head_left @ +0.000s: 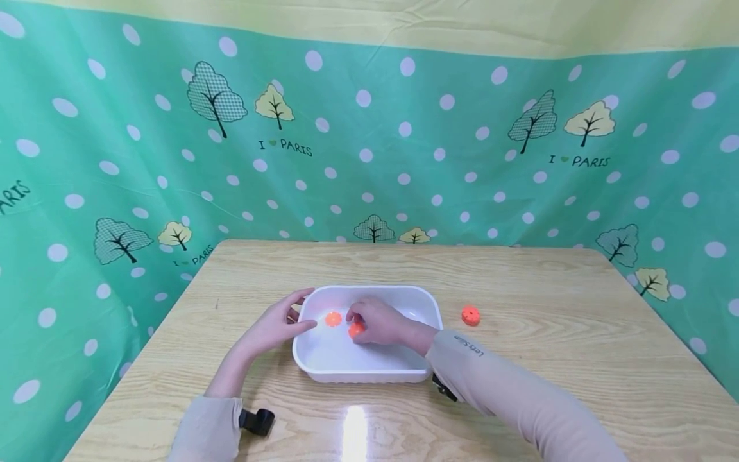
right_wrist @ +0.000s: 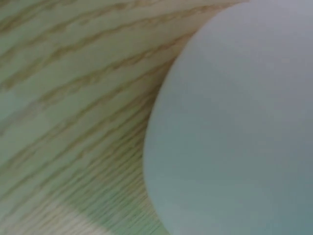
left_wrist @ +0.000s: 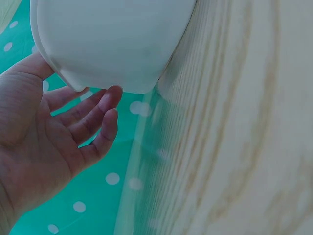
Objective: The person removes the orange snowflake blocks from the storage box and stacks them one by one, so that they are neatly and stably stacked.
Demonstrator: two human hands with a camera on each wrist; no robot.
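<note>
A white rectangular basin (head_left: 369,377) stands on the wooden table. At its left end my left hand (head_left: 278,327) holds the rim, thumb over the edge and fingers along the outside. The left wrist view shows that hand (left_wrist: 63,122) with fingers bent beside the white wall (left_wrist: 117,44). Reaching in over the right side, my right hand (head_left: 378,323) pinches an orange disc (head_left: 356,330) low inside the basin. Another orange disc (head_left: 333,319) lies on the basin floor, just left of those fingers. Only the basin's outer wall (right_wrist: 234,127) and tabletop show in the right wrist view; that hand is hidden there.
A third orange disc (head_left: 471,315), with small dark holes, lies on the table (head_left: 548,333) right of the basin. A green dotted curtain (head_left: 392,173) hangs behind and at both sides. Black wrist straps sit at both sleeves.
</note>
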